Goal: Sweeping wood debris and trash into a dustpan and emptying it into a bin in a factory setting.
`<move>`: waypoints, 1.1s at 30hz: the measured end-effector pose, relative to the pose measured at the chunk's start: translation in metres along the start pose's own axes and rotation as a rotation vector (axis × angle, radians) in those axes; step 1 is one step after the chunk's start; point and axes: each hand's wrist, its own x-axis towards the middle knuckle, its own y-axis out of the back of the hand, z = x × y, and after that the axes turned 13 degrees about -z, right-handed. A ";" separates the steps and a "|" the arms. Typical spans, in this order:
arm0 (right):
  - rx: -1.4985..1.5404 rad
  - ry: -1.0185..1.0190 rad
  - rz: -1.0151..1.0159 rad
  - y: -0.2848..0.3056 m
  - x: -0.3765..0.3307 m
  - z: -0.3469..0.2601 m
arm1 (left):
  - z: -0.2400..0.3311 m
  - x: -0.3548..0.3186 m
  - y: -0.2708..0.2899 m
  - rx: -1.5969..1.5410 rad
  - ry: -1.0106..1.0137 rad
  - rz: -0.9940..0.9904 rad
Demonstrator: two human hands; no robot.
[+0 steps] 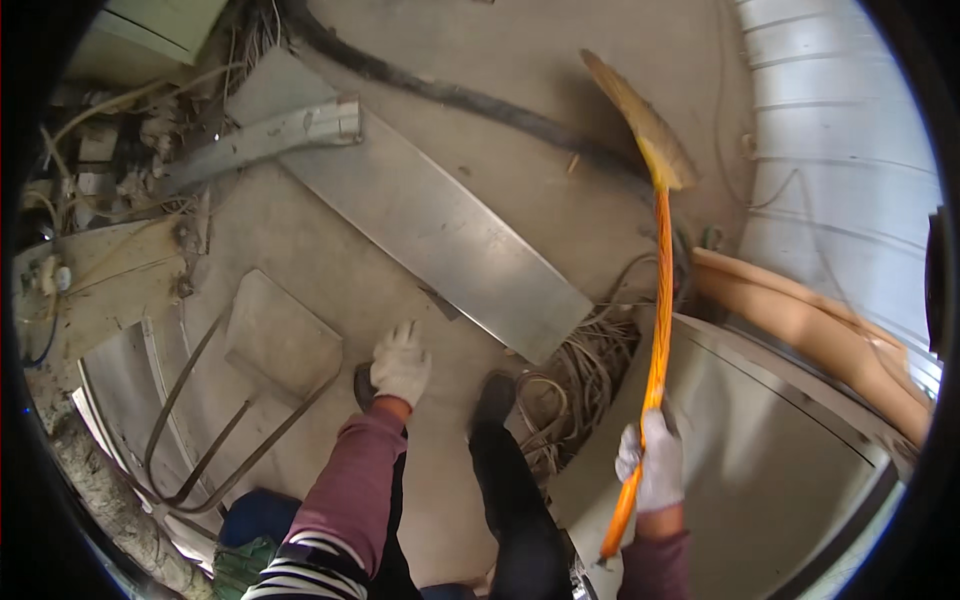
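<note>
My right hand (660, 462), in a white work glove, is wrapped round the lower part of a broom's orange handle (659, 300). The broom's tan bristle head (648, 130) points up and away, above the floor on the far right. My left hand (402, 365), in a similar white glove, is held out over the floor with its fingers stretched and nothing in it. Close beyond it lies a long grey metal sheet (430, 225). To its left is a flat squarish metal plate (285, 335) joined to dark bent rods.
A thick black hose (450, 95) crosses the floor at the back. Tangled cables (590, 375) lie beside a grey metal cabinet (760, 450) on the right. Rolled brown cardboard (800, 325) rests along the white wall (840, 140). Clutter and wires (100, 150) crowd the left.
</note>
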 end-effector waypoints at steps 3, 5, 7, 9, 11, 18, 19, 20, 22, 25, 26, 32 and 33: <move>-0.029 -0.134 -0.035 0.002 0.025 0.039 | -0.017 0.064 -0.040 0.197 -0.095 0.129; -0.084 -0.127 0.105 0.019 0.035 0.060 | -0.011 0.094 -0.063 0.326 -0.172 0.217; -0.128 -0.125 0.118 0.032 0.048 0.068 | -0.005 0.111 -0.081 0.343 -0.152 0.145; -0.143 -0.162 0.190 0.026 0.055 0.069 | -0.012 0.115 -0.094 0.265 -0.194 0.096; -0.179 -0.160 0.166 0.031 0.062 0.077 | -0.017 0.119 -0.100 0.192 -0.212 0.071; -0.178 -0.120 0.121 0.015 0.060 0.080 | -0.059 0.071 -0.094 -0.028 0.077 0.075; -0.176 -0.122 0.163 0.010 0.060 0.079 | -0.070 0.054 -0.075 -0.029 0.168 0.172; -0.175 -0.193 0.170 0.026 0.065 0.083 | -0.079 0.039 -0.052 -0.039 0.254 0.269; -0.160 -0.234 0.178 0.036 0.069 0.084 | -0.101 0.008 0.005 0.034 0.500 0.156; -0.175 -0.110 0.037 0.015 0.057 0.076 | -0.189 -0.046 0.034 0.217 0.848 0.002; -0.148 -0.098 -0.074 0.017 0.056 0.076 | -0.209 -0.065 0.041 0.213 0.867 0.029; -0.182 -0.111 -0.051 0.003 0.001 0.028 | -0.144 -0.168 0.183 0.104 0.465 0.151; -0.258 -0.133 -0.092 0.010 -0.008 0.020 | -0.139 -0.202 0.205 0.181 0.383 0.285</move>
